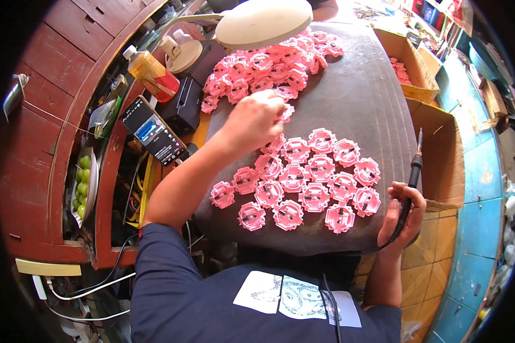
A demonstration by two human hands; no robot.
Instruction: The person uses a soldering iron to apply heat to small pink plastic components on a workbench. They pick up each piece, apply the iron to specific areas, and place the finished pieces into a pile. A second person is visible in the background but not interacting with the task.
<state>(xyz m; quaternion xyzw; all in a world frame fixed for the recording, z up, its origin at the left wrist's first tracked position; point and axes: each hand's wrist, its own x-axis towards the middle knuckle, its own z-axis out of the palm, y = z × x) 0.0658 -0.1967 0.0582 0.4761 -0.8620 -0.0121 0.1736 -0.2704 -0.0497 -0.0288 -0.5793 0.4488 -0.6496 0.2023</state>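
My right hand (399, 220) grips a soldering iron (413, 177) by its black handle, metal tip upward, at the right edge of the dark work surface. My left hand (256, 117) is closed at the near edge of a heaped pile of pink plastic parts (257, 68). Its fingertips are on a pink plastic part (286, 113), partly covered by the fingers. Nearer to me, several more pink parts (292, 178) lie spread in loose rows, each with small dark and metal pieces in its middle.
A round white lamp head (263, 23) hangs over the pile. On the left are a lit phone (153, 130), a bottle with red liquid (151, 74), a black box (184, 103) and green fruit (82, 183). Cardboard boxes (440, 154) stand right of the dark work surface (349, 97).
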